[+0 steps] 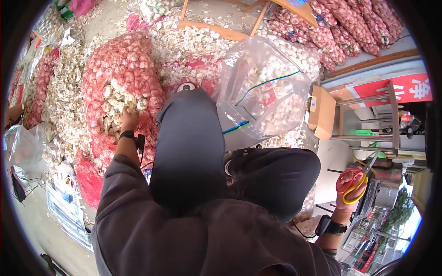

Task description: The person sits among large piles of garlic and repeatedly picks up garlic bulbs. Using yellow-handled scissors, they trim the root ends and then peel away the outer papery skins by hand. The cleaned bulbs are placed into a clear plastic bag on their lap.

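Note:
On the left, my left hand (130,120) reaches into a torn opening in a red mesh sack (120,55). Its fingers are drawn together at the pale garlic bulbs (120,99) there; their tips are partly hidden, and they seem closed on a bulb. Out to the right, my right hand (346,195) is closed round the scissors (357,184), which have red and yellow handles. The scissor blades point up and away, apart from the garlic. Between my knees and beyond them stands a large clear plastic bag (230,69) with its mouth spread.
Garlic skins (69,110) cover the floor round the sack. Whole bulbs (306,57) lie heaped behind the clear bag. More full mesh sacks (354,32) are piled at the far right. A cardboard box (321,112) stands right of the bag, near a metal rack (393,115). Another person's hand (16,112) shows far left.

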Action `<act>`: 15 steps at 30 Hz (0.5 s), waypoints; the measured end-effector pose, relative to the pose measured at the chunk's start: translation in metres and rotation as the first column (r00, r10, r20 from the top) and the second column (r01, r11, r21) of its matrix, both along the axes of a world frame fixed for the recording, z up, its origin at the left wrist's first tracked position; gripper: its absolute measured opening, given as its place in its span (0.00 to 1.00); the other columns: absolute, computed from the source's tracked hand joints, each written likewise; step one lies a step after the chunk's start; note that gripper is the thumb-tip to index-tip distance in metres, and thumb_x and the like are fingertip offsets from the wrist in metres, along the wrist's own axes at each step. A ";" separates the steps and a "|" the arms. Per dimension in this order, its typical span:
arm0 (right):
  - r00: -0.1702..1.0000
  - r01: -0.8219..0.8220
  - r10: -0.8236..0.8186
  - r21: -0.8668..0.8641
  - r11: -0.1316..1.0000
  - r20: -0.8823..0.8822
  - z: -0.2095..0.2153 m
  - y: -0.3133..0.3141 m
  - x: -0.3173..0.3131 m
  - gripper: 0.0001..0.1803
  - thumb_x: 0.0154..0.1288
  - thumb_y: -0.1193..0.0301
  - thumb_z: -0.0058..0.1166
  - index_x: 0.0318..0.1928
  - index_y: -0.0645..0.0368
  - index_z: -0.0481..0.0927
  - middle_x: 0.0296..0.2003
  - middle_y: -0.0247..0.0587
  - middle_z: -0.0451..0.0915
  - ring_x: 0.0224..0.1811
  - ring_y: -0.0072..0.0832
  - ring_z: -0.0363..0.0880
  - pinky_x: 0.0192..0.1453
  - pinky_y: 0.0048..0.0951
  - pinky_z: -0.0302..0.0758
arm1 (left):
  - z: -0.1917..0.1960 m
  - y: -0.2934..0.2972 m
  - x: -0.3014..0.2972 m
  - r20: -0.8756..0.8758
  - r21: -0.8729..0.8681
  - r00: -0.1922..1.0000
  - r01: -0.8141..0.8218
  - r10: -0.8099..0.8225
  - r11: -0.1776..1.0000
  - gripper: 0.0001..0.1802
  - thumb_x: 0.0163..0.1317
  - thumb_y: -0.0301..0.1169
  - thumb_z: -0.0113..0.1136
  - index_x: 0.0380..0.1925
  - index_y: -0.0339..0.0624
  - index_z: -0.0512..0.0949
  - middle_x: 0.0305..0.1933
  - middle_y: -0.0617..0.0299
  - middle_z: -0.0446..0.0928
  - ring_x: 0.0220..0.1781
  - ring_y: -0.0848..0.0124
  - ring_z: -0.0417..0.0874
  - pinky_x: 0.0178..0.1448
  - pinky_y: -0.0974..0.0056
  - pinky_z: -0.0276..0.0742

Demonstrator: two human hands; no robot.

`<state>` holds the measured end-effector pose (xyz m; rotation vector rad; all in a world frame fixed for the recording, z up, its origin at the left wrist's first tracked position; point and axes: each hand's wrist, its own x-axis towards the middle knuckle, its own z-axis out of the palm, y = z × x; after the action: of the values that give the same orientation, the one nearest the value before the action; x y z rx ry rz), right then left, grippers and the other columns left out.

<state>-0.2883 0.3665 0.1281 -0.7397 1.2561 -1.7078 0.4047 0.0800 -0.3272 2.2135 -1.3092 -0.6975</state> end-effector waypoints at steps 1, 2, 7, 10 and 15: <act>0.999 -0.034 0.034 -0.014 0.999 0.012 0.003 -0.014 0.006 0.39 0.62 0.41 0.56 0.64 0.51 0.64 0.36 0.31 0.65 0.36 0.23 0.66 0.43 0.23 0.73 | -0.025 -0.002 0.012 0.072 0.021 0.997 0.020 -0.021 1.000 0.38 0.51 0.32 0.62 0.65 0.46 0.61 0.60 0.31 0.64 0.61 0.38 0.68 0.64 0.48 0.68; 0.998 -0.055 0.056 -0.031 0.998 0.020 0.008 -0.024 0.013 0.39 0.61 0.41 0.55 0.65 0.51 0.64 0.36 0.31 0.64 0.36 0.23 0.65 0.42 0.23 0.72 | -0.042 -0.007 0.015 0.139 0.040 0.989 0.051 -0.057 0.998 0.38 0.50 0.33 0.62 0.63 0.46 0.62 0.59 0.32 0.65 0.60 0.38 0.68 0.64 0.48 0.68; 0.988 -0.148 0.152 -0.093 0.985 0.035 0.017 -0.076 0.034 0.44 0.59 0.39 0.57 0.66 0.55 0.63 0.33 0.30 0.63 0.34 0.22 0.64 0.37 0.23 0.69 | -0.065 -0.021 0.021 0.195 -0.006 0.979 0.056 -0.054 0.998 0.32 0.46 0.34 0.66 0.54 0.41 0.69 0.54 0.35 0.68 0.55 0.41 0.72 0.60 0.48 0.71; 0.962 -0.195 0.219 -0.150 0.969 0.162 0.022 -0.105 0.047 0.45 0.58 0.40 0.59 0.66 0.56 0.63 0.32 0.31 0.63 0.33 0.22 0.64 0.35 0.22 0.68 | -0.043 -0.021 0.012 0.155 0.004 0.987 0.041 -0.041 0.999 0.29 0.46 0.36 0.67 0.49 0.36 0.71 0.48 0.39 0.75 0.51 0.46 0.77 0.55 0.51 0.74; 0.909 -0.362 0.406 -0.296 0.884 0.099 0.041 -0.135 0.076 0.49 0.57 0.51 0.68 0.70 0.59 0.56 0.36 0.29 0.61 0.34 0.17 0.63 0.39 0.17 0.69 | 0.050 0.001 -0.041 0.114 -0.130 0.980 -0.146 0.161 0.981 0.28 0.50 0.42 0.68 0.44 0.32 0.74 0.36 0.47 0.80 0.38 0.54 0.81 0.45 0.56 0.76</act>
<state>-0.2121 0.2311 0.1694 -0.9266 0.7104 -1.5819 0.3640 0.0807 -0.2776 2.2592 -1.1888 -0.4179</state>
